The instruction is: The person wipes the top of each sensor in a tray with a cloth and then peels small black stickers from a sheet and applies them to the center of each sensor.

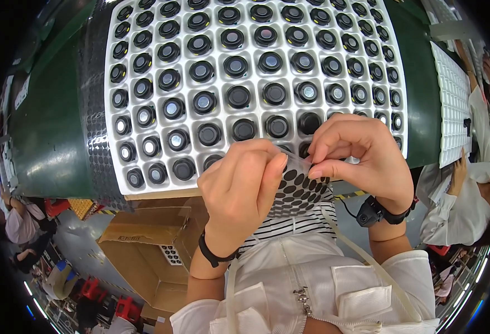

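Observation:
A clear sheet of round black stickers hangs in front of my body, at the near edge of the white tray. Its upper left edge is pinched between the thumb and fingers of my left hand. My right hand is closed at the upper right edge of the same sheet, thumb against fingertip; whether a single sticker is between them I cannot tell. Beyond both hands lies the white compartment tray, filled with round black parts. Many have a shiny silver disc on top, while several near my hands show a plain black top.
A dark green work surface runs under the tray. Dark bubble wrap lies along its left side. An open cardboard box stands below on the left. At the right, a co-worker's hand is beside another white tray.

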A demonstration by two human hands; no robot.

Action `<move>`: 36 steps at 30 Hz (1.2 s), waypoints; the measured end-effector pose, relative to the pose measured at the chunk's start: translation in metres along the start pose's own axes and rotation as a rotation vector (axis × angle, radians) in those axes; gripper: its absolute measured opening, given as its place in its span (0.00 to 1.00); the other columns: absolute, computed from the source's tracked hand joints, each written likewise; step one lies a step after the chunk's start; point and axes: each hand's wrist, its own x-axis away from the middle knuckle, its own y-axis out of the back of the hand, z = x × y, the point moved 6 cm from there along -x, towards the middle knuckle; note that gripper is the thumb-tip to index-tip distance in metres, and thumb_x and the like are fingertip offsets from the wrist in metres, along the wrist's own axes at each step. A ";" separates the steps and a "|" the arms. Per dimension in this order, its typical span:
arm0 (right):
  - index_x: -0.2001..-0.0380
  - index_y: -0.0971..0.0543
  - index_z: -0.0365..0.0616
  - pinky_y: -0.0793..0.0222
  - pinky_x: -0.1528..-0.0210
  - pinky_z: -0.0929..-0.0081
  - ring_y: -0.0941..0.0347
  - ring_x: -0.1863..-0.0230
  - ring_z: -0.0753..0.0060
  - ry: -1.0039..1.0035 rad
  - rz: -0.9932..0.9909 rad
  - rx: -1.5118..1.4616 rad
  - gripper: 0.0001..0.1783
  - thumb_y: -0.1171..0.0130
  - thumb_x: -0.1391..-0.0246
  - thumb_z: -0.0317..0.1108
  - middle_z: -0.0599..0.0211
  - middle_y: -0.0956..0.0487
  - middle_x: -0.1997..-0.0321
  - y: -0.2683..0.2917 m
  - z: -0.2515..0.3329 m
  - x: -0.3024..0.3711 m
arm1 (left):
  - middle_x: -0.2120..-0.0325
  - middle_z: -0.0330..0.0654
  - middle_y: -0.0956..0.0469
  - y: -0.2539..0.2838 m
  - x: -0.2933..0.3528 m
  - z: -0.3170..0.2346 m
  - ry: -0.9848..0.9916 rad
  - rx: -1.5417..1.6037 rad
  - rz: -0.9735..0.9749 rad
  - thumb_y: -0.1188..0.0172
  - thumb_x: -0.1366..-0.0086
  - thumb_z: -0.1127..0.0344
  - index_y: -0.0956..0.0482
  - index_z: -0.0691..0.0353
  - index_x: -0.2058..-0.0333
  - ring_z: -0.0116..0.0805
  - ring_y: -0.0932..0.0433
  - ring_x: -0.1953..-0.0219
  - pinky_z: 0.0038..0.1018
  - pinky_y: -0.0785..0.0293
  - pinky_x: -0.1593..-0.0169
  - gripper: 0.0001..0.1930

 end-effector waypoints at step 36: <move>0.66 0.18 0.38 0.35 0.65 0.84 0.32 0.68 0.86 0.173 -0.464 0.614 0.08 0.30 0.50 0.27 0.73 0.20 0.61 0.045 -0.004 -0.041 | 0.51 0.54 0.21 -0.056 -0.018 0.005 0.021 -0.014 0.262 0.37 0.34 0.70 0.23 0.71 0.66 0.52 0.23 0.45 0.42 0.26 0.43 0.08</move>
